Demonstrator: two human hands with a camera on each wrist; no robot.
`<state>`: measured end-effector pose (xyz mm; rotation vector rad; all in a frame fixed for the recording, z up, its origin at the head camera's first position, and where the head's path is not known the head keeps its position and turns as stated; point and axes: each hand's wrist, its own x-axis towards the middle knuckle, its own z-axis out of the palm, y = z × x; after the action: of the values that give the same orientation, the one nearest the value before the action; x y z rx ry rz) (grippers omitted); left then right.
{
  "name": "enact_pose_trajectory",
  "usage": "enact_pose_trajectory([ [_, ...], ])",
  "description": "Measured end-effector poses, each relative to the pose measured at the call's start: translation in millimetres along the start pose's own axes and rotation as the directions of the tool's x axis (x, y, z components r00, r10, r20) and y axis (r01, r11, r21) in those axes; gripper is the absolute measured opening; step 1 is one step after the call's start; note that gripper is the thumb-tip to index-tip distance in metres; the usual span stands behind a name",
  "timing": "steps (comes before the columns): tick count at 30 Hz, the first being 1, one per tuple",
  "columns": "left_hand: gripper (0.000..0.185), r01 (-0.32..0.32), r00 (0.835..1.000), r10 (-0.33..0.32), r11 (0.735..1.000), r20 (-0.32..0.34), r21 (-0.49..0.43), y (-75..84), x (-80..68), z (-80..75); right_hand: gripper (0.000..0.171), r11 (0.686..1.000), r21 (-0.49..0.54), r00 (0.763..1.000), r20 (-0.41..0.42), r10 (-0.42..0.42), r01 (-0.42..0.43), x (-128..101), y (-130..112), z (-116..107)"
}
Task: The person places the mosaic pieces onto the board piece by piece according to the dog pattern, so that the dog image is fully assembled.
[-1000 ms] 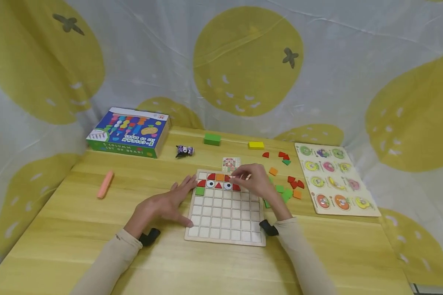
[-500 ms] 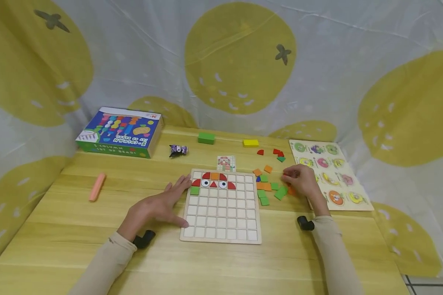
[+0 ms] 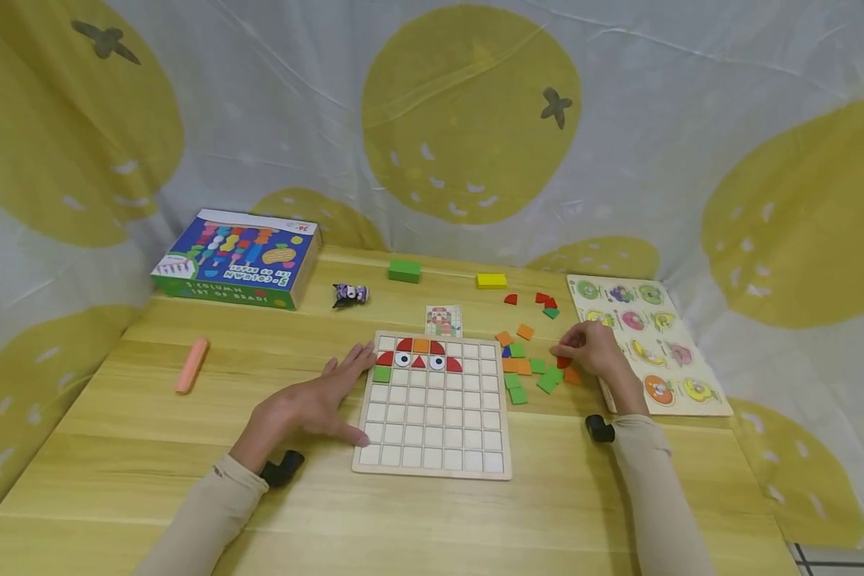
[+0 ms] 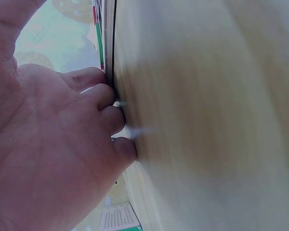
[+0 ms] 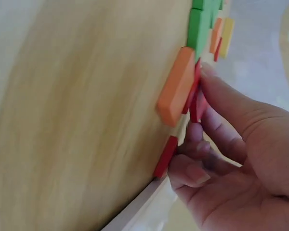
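A square wooden grid board (image 3: 434, 416) lies in front of me. Red pieces, an orange square, a green square and two round eye pieces fill some cells at its top left. My left hand (image 3: 315, 402) rests along the board's left side, fingers spread, thumb on its lower left corner. Right of the board, my right hand (image 3: 596, 352) pinches a small red tile (image 5: 198, 105) between thumb and fingers; its exact shape is partly hidden. Close by the fingers lie an orange tile (image 5: 177, 89) and another red tile (image 5: 165, 156).
Green tiles (image 3: 550, 379) and orange ones lie scattered right of the board. A picture card (image 3: 443, 319) touches its top edge. A fruit puzzle board (image 3: 651, 344) stands right, a bead-set box (image 3: 238, 258) back left. Green block (image 3: 405, 271), yellow block (image 3: 491, 281), purple figurine (image 3: 350, 294), pink stick (image 3: 192, 366).
My right hand has left the board and moved right to the loose tiles, where it now pinches a red one. My left hand keeps its place at the board's edge.
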<state>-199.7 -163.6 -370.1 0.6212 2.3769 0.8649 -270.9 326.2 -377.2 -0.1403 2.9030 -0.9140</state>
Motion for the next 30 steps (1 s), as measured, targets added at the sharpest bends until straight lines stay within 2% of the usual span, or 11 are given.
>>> enact_pose_trajectory([
  [2,0.129,-0.005,1.0,0.005,1.0,0.001,-0.002,0.2,0.2,0.0,0.016,1.0,0.007,1.0,-0.005,-0.024,0.024,-1.0,-1.3,0.4],
  [5,0.129,-0.009,1.0,0.009,1.0,0.003,0.004,0.3,0.6,-0.1,0.014,0.994,0.03,0.994,-0.031,-0.102,0.103,-3.7,-6.7,3.8],
  [9,0.129,0.0,1.0,0.0,1.0,0.007,0.012,1.6,1.0,-1.0,0.01,0.981,0.084,0.984,-0.045,-0.174,0.177,-8.9,-23.6,12.7],
  [12,0.129,0.017,1.0,-0.017,1.0,0.01,0.02,4.4,1.6,-2.7,0.006,0.977,0.137,0.986,-0.024,-0.162,0.164,-13.0,-43.4,21.9],
  [15,0.128,0.046,0.999,-0.047,0.998,0.016,0.052,11.7,1.7,-4.6,0.007,0.959,0.259,0.991,0.023,-0.129,0.118,-14.6,-62.1,35.2],
  [17,0.128,0.075,0.997,-0.077,0.994,0.019,0.077,17.4,2.2,-5.6,0.009,0.93,0.358,0.992,0.066,-0.108,0.078,-16.0,-75.0,44.4],
  [19,0.128,0.102,0.994,-0.105,0.99,0.022,0.102,22.3,2.8,-6.1,0.012,0.895,0.442,0.987,0.103,-0.122,0.064,-16.3,-85.5,54.4],
  [23,0.13,0.13,0.991,-0.134,0.983,0.023,0.127,25.1,5.1,-5.3,0.017,0.863,0.496,0.973,0.135,-0.186,0.096,-18.3,-104.1,71.1],
  [30,0.131,0.121,0.992,-0.126,0.983,0.025,0.136,24.7,7.0,-4.1,0.006,0.877,0.464,0.97,0.128,-0.205,0.124,-19.2,-134.7,94.6],
])
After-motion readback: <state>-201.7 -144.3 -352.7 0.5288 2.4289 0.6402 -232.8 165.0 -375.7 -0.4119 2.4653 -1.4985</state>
